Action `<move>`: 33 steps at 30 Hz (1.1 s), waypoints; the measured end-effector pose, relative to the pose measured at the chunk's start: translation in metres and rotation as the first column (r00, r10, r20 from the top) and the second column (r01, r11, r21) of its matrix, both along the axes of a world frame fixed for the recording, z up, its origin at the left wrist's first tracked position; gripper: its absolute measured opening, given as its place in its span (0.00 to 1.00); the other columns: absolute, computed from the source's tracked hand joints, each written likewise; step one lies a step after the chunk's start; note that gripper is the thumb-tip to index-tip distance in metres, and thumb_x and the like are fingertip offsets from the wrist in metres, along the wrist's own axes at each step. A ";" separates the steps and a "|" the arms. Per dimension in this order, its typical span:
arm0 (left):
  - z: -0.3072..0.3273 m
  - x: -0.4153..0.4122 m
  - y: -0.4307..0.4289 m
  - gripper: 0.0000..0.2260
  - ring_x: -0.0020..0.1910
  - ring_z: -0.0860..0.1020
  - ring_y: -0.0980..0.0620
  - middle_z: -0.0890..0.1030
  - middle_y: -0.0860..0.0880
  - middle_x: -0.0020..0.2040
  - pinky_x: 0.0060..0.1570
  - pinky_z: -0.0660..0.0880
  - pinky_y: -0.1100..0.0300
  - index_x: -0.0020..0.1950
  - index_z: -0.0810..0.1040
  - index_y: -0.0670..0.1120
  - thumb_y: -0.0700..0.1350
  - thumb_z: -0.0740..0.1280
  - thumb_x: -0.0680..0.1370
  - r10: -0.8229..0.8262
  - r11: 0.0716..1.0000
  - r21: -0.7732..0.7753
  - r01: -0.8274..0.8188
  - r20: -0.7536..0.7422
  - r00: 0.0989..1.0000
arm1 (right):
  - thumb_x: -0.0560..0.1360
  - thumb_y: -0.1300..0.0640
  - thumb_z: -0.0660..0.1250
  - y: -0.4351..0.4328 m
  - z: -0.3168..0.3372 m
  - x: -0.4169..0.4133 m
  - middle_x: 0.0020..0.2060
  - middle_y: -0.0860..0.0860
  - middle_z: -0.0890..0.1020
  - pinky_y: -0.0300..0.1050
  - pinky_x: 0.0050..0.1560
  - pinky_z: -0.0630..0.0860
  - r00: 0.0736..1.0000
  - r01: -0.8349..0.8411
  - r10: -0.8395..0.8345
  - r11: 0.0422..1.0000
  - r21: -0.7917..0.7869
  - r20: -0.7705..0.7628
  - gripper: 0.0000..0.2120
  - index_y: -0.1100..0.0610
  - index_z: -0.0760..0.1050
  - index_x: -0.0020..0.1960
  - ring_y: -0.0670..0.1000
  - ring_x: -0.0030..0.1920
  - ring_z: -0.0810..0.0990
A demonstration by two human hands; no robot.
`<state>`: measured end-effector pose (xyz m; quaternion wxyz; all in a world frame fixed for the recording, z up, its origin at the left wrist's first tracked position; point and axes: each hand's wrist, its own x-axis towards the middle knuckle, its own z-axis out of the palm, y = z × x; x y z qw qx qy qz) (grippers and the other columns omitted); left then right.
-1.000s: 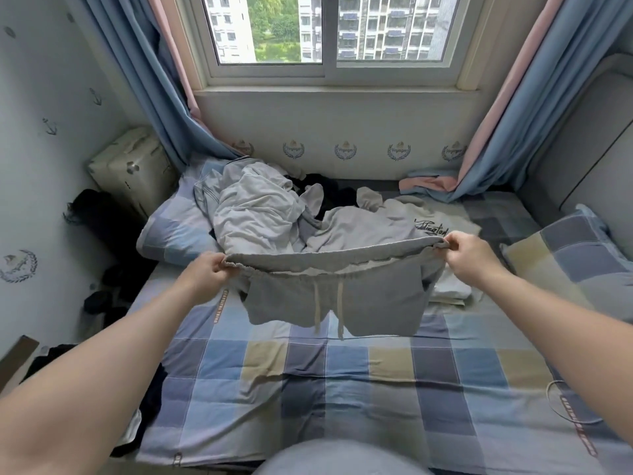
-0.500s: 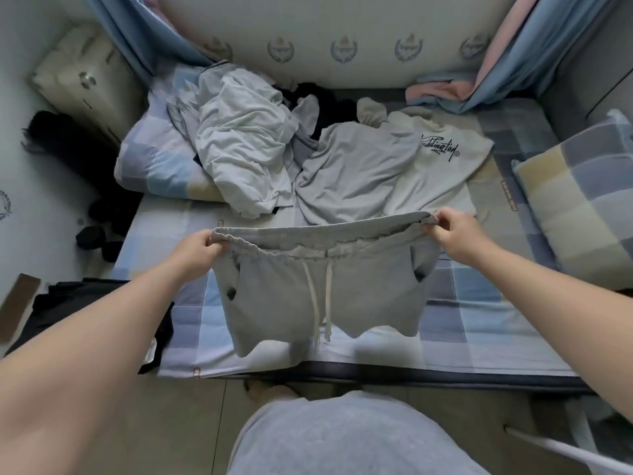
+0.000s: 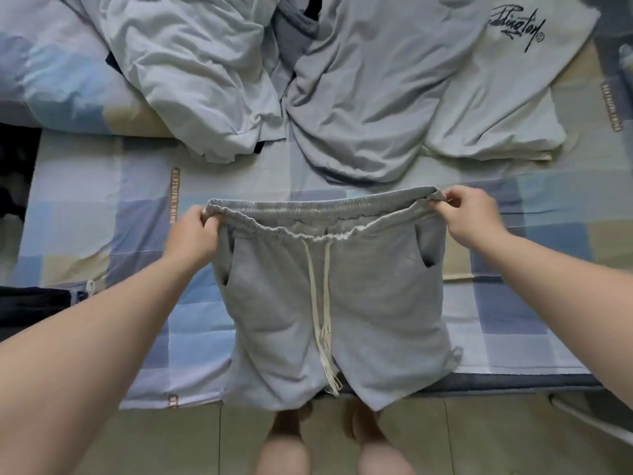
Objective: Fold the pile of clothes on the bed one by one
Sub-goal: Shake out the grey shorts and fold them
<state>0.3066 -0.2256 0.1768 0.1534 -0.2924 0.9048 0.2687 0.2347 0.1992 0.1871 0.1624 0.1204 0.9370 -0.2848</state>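
Two bare arms reach forward, left hand [image 3: 193, 231] and right hand [image 3: 471, 217] each pinching one end of the grey shorts' [image 3: 329, 303] waistband. Shorts hang flat over the checked bed's [image 3: 102, 214] near edge. Beyond the waistband lies a crumpled clothes pile [image 3: 342, 80].

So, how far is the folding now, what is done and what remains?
Done, it seems: the white printed top lies flat with stacked edges, so it is likely folded. In hand: the left hand and right hand pinch the waistband ends of the grey shorts, spread unfolded over the bed edge. Left: the crumpled pale blue garment and the grey top behind them, plus the shorts themselves.
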 end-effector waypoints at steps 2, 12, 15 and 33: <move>-0.065 -0.025 -0.013 0.12 0.54 0.77 0.37 0.81 0.40 0.51 0.53 0.74 0.45 0.48 0.73 0.47 0.54 0.59 0.82 0.010 0.998 -0.060 -0.010 0.009 1.000 | 0.77 0.47 0.70 -0.013 -0.069 -0.022 0.44 0.54 0.85 0.51 0.50 0.77 0.999 0.040 -0.039 0.999 -0.011 0.020 0.10 0.54 0.82 0.48 0.58 0.47 0.82; -0.260 -0.097 -0.029 0.13 0.58 0.75 0.36 0.79 0.37 0.57 0.48 0.66 0.50 0.57 0.73 0.43 0.53 0.60 0.84 0.086 0.986 -0.133 -0.099 -0.100 0.991 | 0.78 0.51 0.67 -0.048 -0.274 -0.108 0.40 0.53 0.85 0.55 0.49 0.83 0.963 0.254 -0.263 0.959 -0.128 -0.060 0.09 0.55 0.82 0.49 0.56 0.39 0.85; -0.256 -0.090 -0.017 0.16 0.64 0.71 0.37 0.74 0.39 0.65 0.59 0.67 0.46 0.63 0.71 0.44 0.54 0.62 0.82 0.156 0.971 -0.161 -0.179 -0.146 0.977 | 0.78 0.52 0.67 -0.046 -0.270 -0.102 0.53 0.54 0.84 0.47 0.57 0.74 0.980 0.182 -0.183 0.983 -0.020 -0.074 0.12 0.56 0.80 0.59 0.57 0.55 0.81; -0.219 -0.128 0.273 0.23 0.61 0.77 0.44 0.80 0.48 0.63 0.57 0.73 0.51 0.78 0.61 0.59 0.53 0.60 0.83 -0.689 0.707 0.083 0.703 -0.145 0.710 | 0.71 0.46 0.76 0.084 -0.236 0.068 0.64 0.55 0.73 0.54 0.66 0.72 0.933 -0.027 0.039 0.999 -0.040 0.358 0.34 0.55 0.68 0.72 0.56 0.63 0.76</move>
